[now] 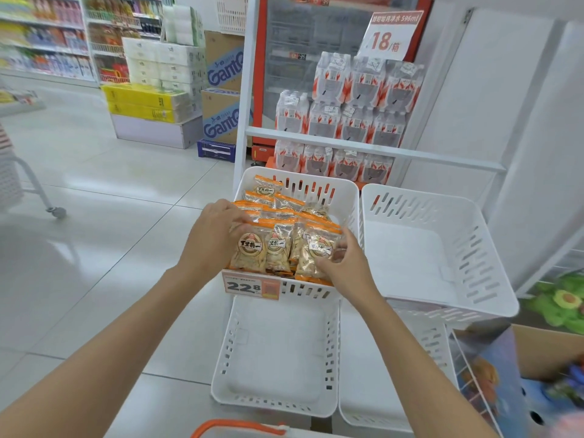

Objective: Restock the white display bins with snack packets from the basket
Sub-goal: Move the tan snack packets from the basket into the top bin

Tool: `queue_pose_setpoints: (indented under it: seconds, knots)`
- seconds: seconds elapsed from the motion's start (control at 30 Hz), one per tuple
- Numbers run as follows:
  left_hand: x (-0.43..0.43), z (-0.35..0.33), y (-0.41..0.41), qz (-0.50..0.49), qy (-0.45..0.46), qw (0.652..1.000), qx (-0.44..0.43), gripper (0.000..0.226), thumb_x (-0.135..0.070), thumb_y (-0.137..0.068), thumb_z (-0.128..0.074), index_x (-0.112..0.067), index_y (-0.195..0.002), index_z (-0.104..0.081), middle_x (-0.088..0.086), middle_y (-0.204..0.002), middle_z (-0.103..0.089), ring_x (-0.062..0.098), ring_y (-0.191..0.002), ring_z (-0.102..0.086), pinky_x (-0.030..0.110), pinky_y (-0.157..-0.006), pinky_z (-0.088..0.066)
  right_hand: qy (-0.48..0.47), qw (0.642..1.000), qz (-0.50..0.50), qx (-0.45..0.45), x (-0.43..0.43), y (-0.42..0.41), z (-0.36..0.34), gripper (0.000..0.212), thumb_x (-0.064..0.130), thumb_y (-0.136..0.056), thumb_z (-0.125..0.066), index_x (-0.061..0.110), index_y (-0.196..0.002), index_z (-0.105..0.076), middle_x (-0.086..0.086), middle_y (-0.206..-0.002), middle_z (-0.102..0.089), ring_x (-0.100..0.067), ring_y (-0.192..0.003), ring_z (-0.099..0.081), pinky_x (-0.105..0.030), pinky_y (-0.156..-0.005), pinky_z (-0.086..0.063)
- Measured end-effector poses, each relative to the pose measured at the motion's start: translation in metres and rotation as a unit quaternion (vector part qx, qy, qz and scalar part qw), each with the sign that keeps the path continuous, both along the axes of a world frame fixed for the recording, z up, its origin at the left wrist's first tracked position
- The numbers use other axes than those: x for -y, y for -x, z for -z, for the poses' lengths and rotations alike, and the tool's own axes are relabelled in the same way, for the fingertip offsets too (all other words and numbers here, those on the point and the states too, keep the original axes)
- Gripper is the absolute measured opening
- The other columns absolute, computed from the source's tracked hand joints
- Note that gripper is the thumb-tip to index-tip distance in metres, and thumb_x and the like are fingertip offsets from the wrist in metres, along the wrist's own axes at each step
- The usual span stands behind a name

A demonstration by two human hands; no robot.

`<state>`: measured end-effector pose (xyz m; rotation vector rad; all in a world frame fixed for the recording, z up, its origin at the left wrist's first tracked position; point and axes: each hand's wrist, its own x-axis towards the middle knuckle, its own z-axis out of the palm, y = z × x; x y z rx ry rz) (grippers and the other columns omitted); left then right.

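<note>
A white slotted display bin (pixel 319 184) on the upper left of the rack holds several orange-topped clear snack packets (pixel 278 245) standing in rows. My left hand (pixel 211 235) grips the left side of the front row of packets. My right hand (pixel 343 263) holds the right-hand front packet (pixel 317 251), fingers curled round its edge. Beside it on the right stands another white bin (pixel 467 248) with nothing in it. A lower white bin (pixel 331 358) below the filled one is bare too. An orange basket handle (pixel 237 426) shows at the bottom edge.
A price tag reading 22.8 (pixel 251 286) hangs on the filled bin's front. Behind the rack stand stacked packs of bottled water (pixel 347 121) and a red fridge. A cardboard box (pixel 543 352) sits at the lower right. Tiled floor spreads to the left.
</note>
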<state>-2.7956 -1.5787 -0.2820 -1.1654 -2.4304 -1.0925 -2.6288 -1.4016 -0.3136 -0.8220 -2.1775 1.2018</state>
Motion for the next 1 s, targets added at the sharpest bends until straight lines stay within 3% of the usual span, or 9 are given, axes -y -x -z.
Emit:
queue_pose_setpoints:
  seconds: [0.13,0.23,0.3,0.37,0.43,0.53,0.73,0.87,1.0]
  knots:
    - [-0.022,-0.004,-0.013,0.048,-0.021,0.999,0.010,0.015,-0.017,-0.095,-0.062,-0.013,-0.107,-0.069,-0.004,-0.102,-0.058,0.013,-0.097,-0.054,0.031,-0.090,-0.047,0.010,0.999,-0.033,0.007,0.005,0.004,0.001,0.080,0.017,-0.082,-0.078,0.032,-0.145,-0.031,0.006,-0.112,-0.050,-0.007,-0.094,-0.053,-0.023,-0.079,-0.053]
    - [-0.036,0.003,-0.014,0.063,0.018,0.998,-0.001,0.028,-0.017,-0.096,-0.061,-0.015,-0.124,-0.064,0.002,-0.120,-0.056,0.018,-0.112,-0.053,0.028,-0.096,-0.042,0.021,0.999,-0.032,-0.003,0.005,0.004,0.004,0.090,0.026,-0.072,-0.082,0.033,-0.144,-0.028,0.007,-0.137,-0.040,-0.011,-0.125,-0.046,-0.039,-0.101,-0.050]
    - [-0.035,0.011,-0.012,0.075,0.029,0.997,-0.016,0.044,-0.019,-0.094,-0.065,-0.021,-0.137,-0.055,0.004,-0.137,-0.049,0.022,-0.127,-0.044,0.035,-0.105,-0.039,0.035,0.999,-0.037,-0.011,0.002,0.003,0.003,0.098,0.025,-0.075,-0.080,0.034,-0.151,-0.018,0.014,-0.142,-0.032,-0.005,-0.130,-0.034,-0.037,-0.109,-0.039]
    - [-0.028,0.022,-0.008,0.074,0.058,0.992,-0.081,0.050,-0.029,-0.095,-0.062,-0.027,-0.143,-0.048,0.004,-0.149,-0.042,0.025,-0.139,-0.032,0.044,-0.112,-0.030,0.054,0.997,-0.049,-0.013,-0.004,0.004,0.003,0.094,0.019,-0.084,-0.076,0.032,-0.153,-0.014,0.017,-0.135,-0.034,-0.004,-0.124,-0.036,-0.031,-0.106,-0.036]
    - [-0.019,0.036,-0.004,0.043,0.116,0.980,-0.156,0.059,-0.054,-0.095,-0.045,-0.032,-0.149,-0.037,0.003,-0.157,-0.032,0.025,-0.147,-0.021,0.049,-0.115,-0.022,0.063,0.997,-0.050,-0.015,-0.002,0.007,0.003,0.087,0.021,-0.086,-0.073,0.038,-0.152,-0.019,0.016,-0.141,-0.041,-0.010,-0.128,-0.044,-0.038,-0.108,-0.041]
    - [-0.015,0.053,0.004,0.030,0.178,0.972,-0.150,0.080,-0.075,-0.086,-0.022,-0.035,-0.156,-0.017,0.002,-0.165,-0.011,0.023,-0.152,-0.002,0.053,-0.120,-0.010,0.016,0.999,-0.023,-0.017,0.007,0.012,0.008,0.086,0.027,-0.081,-0.072,0.048,-0.148,-0.021,0.013,-0.141,-0.043,-0.016,-0.123,-0.050,-0.044,-0.101,-0.048]
    - [-0.028,0.050,0.000,0.048,0.155,0.968,-0.189,0.069,-0.064,-0.092,-0.025,-0.029,-0.152,-0.030,0.005,-0.161,-0.026,0.024,-0.151,-0.015,0.053,-0.119,-0.012,-0.023,0.998,-0.025,0.050,0.003,0.018,0.008,0.096,0.022,-0.087,-0.071,0.029,-0.157,-0.005,0.002,-0.158,-0.028,-0.019,-0.140,-0.036,-0.039,-0.110,-0.039]
    - [-0.027,0.061,0.005,0.046,0.149,0.972,-0.173,0.083,-0.078,-0.084,-0.024,-0.035,-0.155,-0.021,-0.002,-0.164,-0.012,0.019,-0.152,-0.001,0.052,-0.120,0.000,-0.052,0.996,-0.005,0.075,-0.001,0.015,0.007,0.093,0.034,-0.079,-0.080,0.025,-0.152,-0.023,0.000,-0.144,-0.046,-0.022,-0.131,-0.046,-0.041,-0.106,-0.043]
    - [-0.027,0.059,0.012,0.050,0.161,0.963,-0.209,0.085,-0.080,-0.083,-0.030,-0.033,-0.154,-0.023,0.002,-0.163,-0.019,0.023,-0.152,-0.007,0.057,-0.119,-0.006,-0.050,0.997,-0.030,0.054,0.001,0.014,0.013,0.101,0.036,-0.076,-0.082,0.032,-0.153,-0.017,0.003,-0.151,-0.038,-0.016,-0.138,-0.039,-0.044,-0.111,-0.040]
